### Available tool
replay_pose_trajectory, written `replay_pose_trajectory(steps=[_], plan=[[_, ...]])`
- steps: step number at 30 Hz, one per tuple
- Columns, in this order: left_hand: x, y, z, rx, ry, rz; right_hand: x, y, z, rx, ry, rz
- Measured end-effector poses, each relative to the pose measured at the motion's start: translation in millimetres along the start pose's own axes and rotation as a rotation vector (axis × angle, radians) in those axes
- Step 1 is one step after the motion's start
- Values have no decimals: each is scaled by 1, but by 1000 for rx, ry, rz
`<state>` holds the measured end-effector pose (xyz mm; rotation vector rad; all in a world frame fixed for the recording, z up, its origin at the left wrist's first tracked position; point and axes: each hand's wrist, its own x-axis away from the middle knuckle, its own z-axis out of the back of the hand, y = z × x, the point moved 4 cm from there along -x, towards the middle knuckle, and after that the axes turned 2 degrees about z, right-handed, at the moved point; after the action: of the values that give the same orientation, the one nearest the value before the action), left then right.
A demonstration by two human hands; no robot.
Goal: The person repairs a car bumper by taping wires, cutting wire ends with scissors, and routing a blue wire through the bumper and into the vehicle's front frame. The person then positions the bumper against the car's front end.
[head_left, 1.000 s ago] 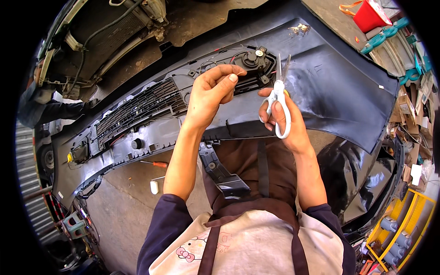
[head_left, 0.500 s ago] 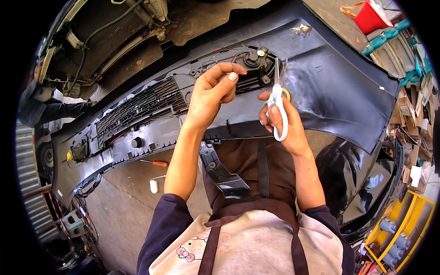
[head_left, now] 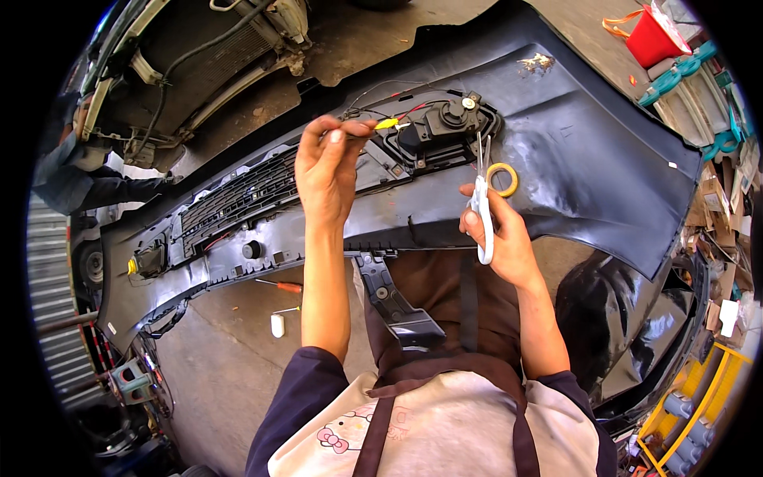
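My left hand [head_left: 324,171] is closed in a pinch on a thin wire above the black bumper [head_left: 572,171]. At its fingertips a yellow-taped piece of that wire [head_left: 387,124] shows, with a red lead running on toward the round black lamp unit [head_left: 453,115]. White-handled scissors [head_left: 484,219] are gripped in my right hand [head_left: 507,242], blades pointing away from me and slightly apart. Beside the blades, a yellow roll of tape [head_left: 513,181] rests on the bumper. A grille [head_left: 246,195] is set into the bumper left of my hand.
On the floor lie a red-handled screwdriver [head_left: 288,287] and a small white object [head_left: 277,326]. A black bracket [head_left: 393,298] hangs at the bumper's near edge. A person's dark trouser leg [head_left: 119,191] is at far left. At right stand a red bucket [head_left: 653,40] and a yellow rack [head_left: 691,413].
My left hand has moved left, and the yellow-taped wire now shows at its fingertips. The scissors have turned more edge-on, and the tape roll is now in plain sight.
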<state>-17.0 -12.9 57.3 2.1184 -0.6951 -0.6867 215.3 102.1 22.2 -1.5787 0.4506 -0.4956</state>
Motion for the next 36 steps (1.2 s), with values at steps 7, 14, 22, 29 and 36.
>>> replay_pose_trajectory(steps=[7,14,22,29,36], plan=[[16,9,48,49,168,-95,1,6,-8,76,-33,-30],[19,39,95,10,312,-236,3,4,-9,124,-22,-20],[21,55,155,-36,459,-243,2,5,-8,180,-18,3],[-32,74,134,-126,371,-236,3,2,-10,267,-17,31],[-97,79,92,-215,280,-197,-35,-50,-17,657,98,280]])
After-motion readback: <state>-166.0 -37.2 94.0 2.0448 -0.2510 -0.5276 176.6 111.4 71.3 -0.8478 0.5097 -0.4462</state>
